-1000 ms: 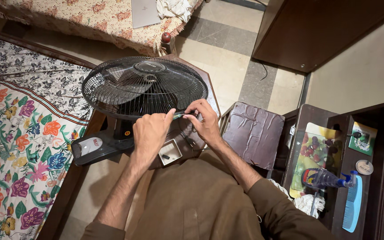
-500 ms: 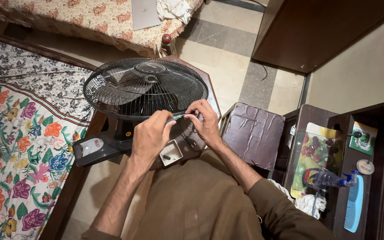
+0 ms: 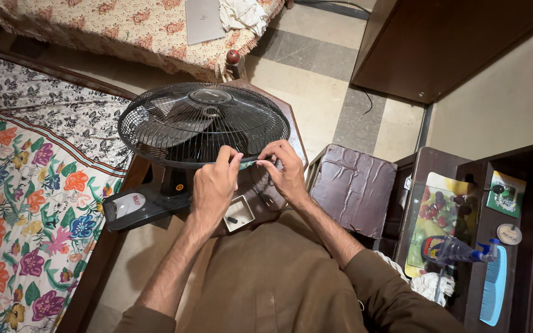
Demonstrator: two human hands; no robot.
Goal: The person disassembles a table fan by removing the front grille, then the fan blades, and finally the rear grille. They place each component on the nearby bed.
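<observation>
Bedroom setting, seen from above: tiled floor (image 3: pixel 316 68) in pale and grey bands, with dark wooden furniture on the right. Item one, black table fan (image 3: pixel 203 123), round wire grille facing upward, standing on a small dark wooden table (image 3: pixel 279 111); its base (image 3: pixel 140 205) with a pale oval panel lies toward the left. Item two, slim green-handled tool (image 3: pixel 247 164), held level at the near rim of the grille, between both hands. Left hand (image 3: pixel 213 186), fingers curled shut around the tool's handle end. Right hand (image 3: pixel 287 169), fingers pinched closed on the other end of the tool, touching the grille rim. Item three, small square white tray (image 3: pixel 239 213) with a dark bit inside, on the table just below the hands. Item four, brown padded stool (image 3: pixel 353 185), right of the table. Item five, floral bedsheet (image 3: pixel 26 203), bright flowers on white, far left. Item six, spray bottle (image 3: pixel 454 249) with blue nozzle, lying on the right-hand dresser near a blue comb (image 3: pixel 493 287).
</observation>
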